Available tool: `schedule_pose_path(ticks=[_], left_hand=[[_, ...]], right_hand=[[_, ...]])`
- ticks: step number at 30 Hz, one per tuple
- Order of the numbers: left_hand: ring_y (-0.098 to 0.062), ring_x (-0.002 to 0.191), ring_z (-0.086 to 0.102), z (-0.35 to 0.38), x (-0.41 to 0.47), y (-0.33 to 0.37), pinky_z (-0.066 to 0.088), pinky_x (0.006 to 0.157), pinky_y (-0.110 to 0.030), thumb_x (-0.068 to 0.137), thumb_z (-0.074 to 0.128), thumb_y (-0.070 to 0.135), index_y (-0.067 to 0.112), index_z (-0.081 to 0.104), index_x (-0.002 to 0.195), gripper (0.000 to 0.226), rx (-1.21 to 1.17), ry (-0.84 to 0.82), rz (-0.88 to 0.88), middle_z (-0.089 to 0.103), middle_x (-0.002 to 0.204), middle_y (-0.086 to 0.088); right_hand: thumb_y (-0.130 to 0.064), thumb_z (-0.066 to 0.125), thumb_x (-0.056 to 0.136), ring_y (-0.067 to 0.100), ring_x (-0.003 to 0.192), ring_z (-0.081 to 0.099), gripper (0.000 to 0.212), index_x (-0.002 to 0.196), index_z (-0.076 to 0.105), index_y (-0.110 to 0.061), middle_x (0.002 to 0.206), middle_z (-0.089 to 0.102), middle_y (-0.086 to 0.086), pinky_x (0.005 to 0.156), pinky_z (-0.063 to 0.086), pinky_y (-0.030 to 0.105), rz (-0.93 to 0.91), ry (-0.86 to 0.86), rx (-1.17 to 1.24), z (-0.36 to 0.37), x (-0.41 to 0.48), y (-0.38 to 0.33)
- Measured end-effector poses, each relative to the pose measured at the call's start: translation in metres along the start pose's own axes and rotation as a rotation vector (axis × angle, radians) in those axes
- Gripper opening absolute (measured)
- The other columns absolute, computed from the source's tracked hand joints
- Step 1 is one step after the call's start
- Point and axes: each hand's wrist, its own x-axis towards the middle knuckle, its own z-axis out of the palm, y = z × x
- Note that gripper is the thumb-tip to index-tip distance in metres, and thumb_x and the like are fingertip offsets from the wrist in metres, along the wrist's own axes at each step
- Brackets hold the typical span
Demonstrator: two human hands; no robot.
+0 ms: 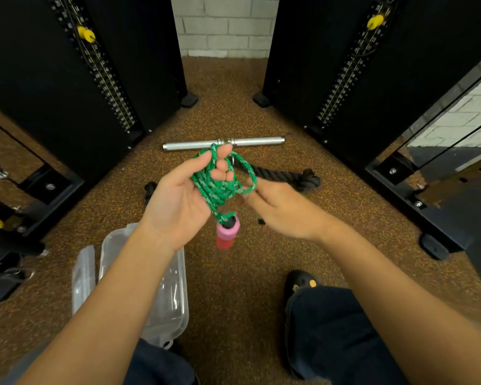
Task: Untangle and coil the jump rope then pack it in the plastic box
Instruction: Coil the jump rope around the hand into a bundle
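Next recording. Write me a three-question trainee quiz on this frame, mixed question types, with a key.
1. True or false: the green jump rope is in the person's hands and not yet in the clear plastic box.
2. What hangs below the coils wound round the left hand? A) a pink handle B) a padlock C) a towel
3. Fill in: the right hand pinches one ___ of the rope.
Key: 1 true; 2 A; 3 loop.
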Motion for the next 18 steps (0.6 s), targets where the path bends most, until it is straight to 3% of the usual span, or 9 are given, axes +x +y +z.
schedule_pose_path(ticks=[3,5,7,9,11,13,15,16,18], left_hand=[[-0.005,0.07,0.059,0.004,0.003,-0.005,0.05,0.078,-0.023,0.088,0.043,0.009,0.008,0.06,0.106,0.024,0.184,0.119,0.092,0.061,0.075,0.004],[-0.008,0.08,0.059,0.003,0.005,-0.009,0.046,0.075,-0.028,0.092,0.043,0.005,0.019,0.063,0.094,0.024,0.409,0.242,0.145,0.065,0.081,0.005],[-0.005,0.087,0.06,-0.001,0.006,-0.014,0.045,0.083,-0.031,0.093,0.047,0.008,0.026,0.066,0.082,0.029,0.737,0.34,0.193,0.067,0.091,0.004],[0.001,0.075,0.06,-0.005,0.005,-0.018,0.047,0.076,-0.029,0.094,0.048,0.018,0.017,0.068,0.082,0.024,1.071,0.323,0.201,0.068,0.093,-0.004],[-0.01,0.058,0.058,-0.004,0.005,-0.023,0.044,0.058,-0.028,0.095,0.044,0.036,0.003,0.066,0.082,0.041,1.287,0.294,0.157,0.065,0.073,-0.013],[-0.007,0.044,0.049,0.0,0.002,-0.021,0.035,0.047,-0.019,0.094,0.035,0.049,0.007,0.06,0.063,0.058,1.381,0.274,0.098,0.055,0.048,0.001],[-0.003,0.053,0.059,0.002,-0.001,-0.016,0.042,0.061,-0.014,0.089,0.027,0.057,0.016,0.062,0.056,0.064,1.372,0.157,-0.003,0.063,0.05,0.005],[-0.006,0.06,0.064,0.002,-0.002,-0.013,0.047,0.071,-0.018,0.086,0.028,0.061,0.017,0.065,0.06,0.063,1.308,0.072,-0.06,0.067,0.056,0.004],[-0.011,0.061,0.064,0.002,-0.003,-0.008,0.05,0.076,-0.026,0.08,0.039,0.063,0.016,0.067,0.066,0.057,1.172,-0.047,-0.137,0.066,0.059,0.002]], right_hand=[[-0.025,0.039,0.099,0.0,0.062,0.05,0.009,0.096,0.046,-0.019,0.078,0.052,-0.006,0.053,0.032,0.012,-0.04,-0.089,-0.141,0.014,-0.003,-0.005],[-0.022,0.042,0.097,0.006,0.068,0.054,0.004,0.096,0.045,-0.02,0.086,0.056,-0.002,0.056,0.038,0.017,-0.066,-0.112,-0.166,0.02,-0.004,-0.009],[-0.022,0.044,0.096,0.01,0.07,0.054,0.004,0.092,0.045,-0.02,0.085,0.054,-0.002,0.061,0.042,0.024,-0.108,-0.075,-0.182,0.021,-0.005,-0.013],[-0.021,0.046,0.094,0.011,0.071,0.049,0.004,0.091,0.047,-0.019,0.083,0.049,-0.005,0.064,0.04,0.027,-0.139,-0.007,-0.195,0.017,-0.004,-0.016],[-0.021,0.052,0.091,0.01,0.073,0.048,0.007,0.095,0.055,-0.016,0.081,0.046,-0.009,0.067,0.039,0.026,-0.159,0.054,-0.195,0.01,-0.003,-0.016],[-0.023,0.059,0.088,0.009,0.071,0.051,0.009,0.094,0.06,-0.017,0.077,0.044,-0.015,0.069,0.042,0.02,-0.166,0.097,-0.193,0.001,-0.004,-0.016],[-0.028,0.066,0.083,0.003,0.071,0.053,0.013,0.088,0.06,-0.018,0.078,0.047,-0.017,0.068,0.041,0.01,-0.16,0.13,-0.16,-0.009,-0.006,-0.016],[-0.03,0.068,0.081,0.002,0.069,0.054,0.017,0.086,0.059,-0.017,0.078,0.05,-0.017,0.067,0.041,0.009,-0.157,0.145,-0.129,-0.014,-0.007,-0.015],[-0.029,0.071,0.077,0.001,0.065,0.055,0.021,0.084,0.059,-0.013,0.074,0.053,-0.015,0.064,0.042,0.009,-0.147,0.166,-0.026,-0.022,-0.009,-0.014]])
